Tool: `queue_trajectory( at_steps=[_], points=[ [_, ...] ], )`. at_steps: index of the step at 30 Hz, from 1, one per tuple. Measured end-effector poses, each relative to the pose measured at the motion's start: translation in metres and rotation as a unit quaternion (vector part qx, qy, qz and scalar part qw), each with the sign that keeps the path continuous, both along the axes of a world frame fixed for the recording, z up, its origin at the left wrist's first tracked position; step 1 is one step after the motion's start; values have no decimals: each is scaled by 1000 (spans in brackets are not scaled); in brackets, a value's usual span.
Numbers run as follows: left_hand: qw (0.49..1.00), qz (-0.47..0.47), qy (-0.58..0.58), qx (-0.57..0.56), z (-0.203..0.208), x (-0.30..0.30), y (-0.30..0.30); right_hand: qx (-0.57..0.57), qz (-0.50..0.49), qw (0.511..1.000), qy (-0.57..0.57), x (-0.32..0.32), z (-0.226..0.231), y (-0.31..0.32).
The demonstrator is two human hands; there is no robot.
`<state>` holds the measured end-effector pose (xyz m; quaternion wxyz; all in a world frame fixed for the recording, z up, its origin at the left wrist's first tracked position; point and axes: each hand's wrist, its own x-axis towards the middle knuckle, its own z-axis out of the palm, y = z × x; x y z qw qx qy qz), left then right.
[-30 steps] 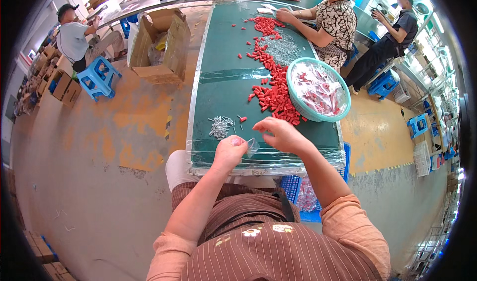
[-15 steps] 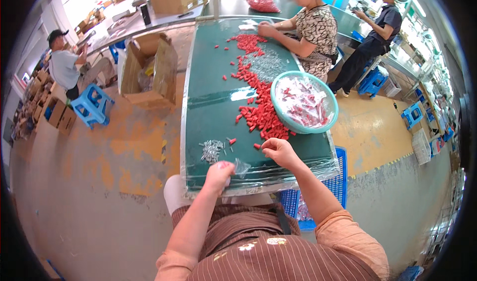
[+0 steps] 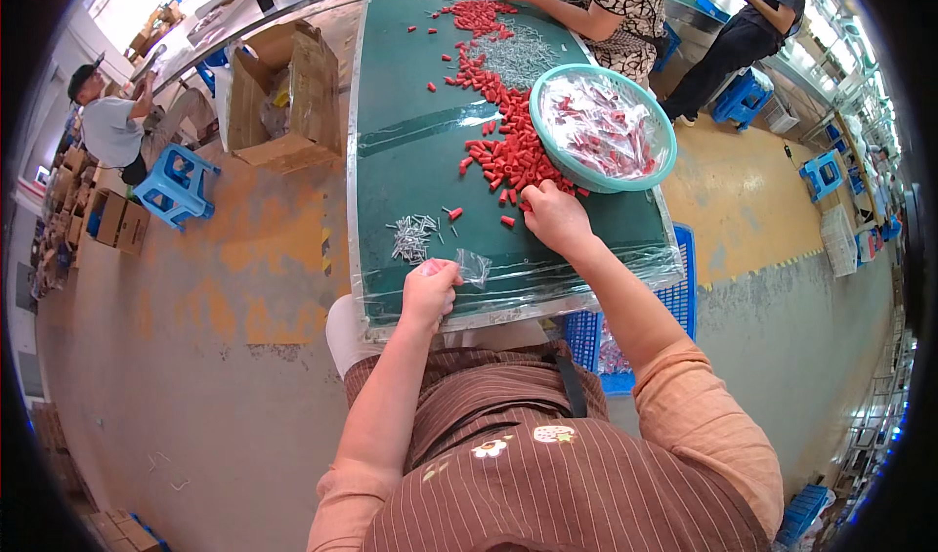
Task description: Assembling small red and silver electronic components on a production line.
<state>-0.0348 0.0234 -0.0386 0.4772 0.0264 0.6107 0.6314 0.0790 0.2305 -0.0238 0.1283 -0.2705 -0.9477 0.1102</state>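
Near the table's front edge, my left hand (image 3: 430,293) is closed on a small clear plastic bag (image 3: 476,268), which sticks out to the right of its fingers. My right hand (image 3: 559,220) reaches to the near end of a heap of small red plastic plugs (image 3: 510,151). Its fingers are curled together, and whatever is between them is hidden. Just beyond my left hand lies a small pile of grey metal screws (image 3: 413,238). Two loose red plugs rest between the hands, one of them a red plug (image 3: 507,221) close to my right fingers.
A turquoise basin (image 3: 540,142) full of filled clear bags stands beyond my right hand. Farther up the green table (image 3: 401,176) lies a larger screw heap (image 3: 518,56), by a co-worker's arms (image 3: 557,5). A blue crate (image 3: 687,288) sits below the right edge.
My right hand has moved forward to the red heap, its fingers now curled at the edge. My left hand still holds the bag. The whole view has tilted downward.
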Motion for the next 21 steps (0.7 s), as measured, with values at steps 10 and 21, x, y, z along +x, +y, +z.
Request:
queue_trajectory(
  at_steps=[10,21],
  points=[
    [1000,-7,3,-2,-1,1,-10,24,41,997,63,11,-15,-4],
    [992,-52,114,7,-12,-1,0,-23,-2,999,33,19,-3,11]
  ],
)
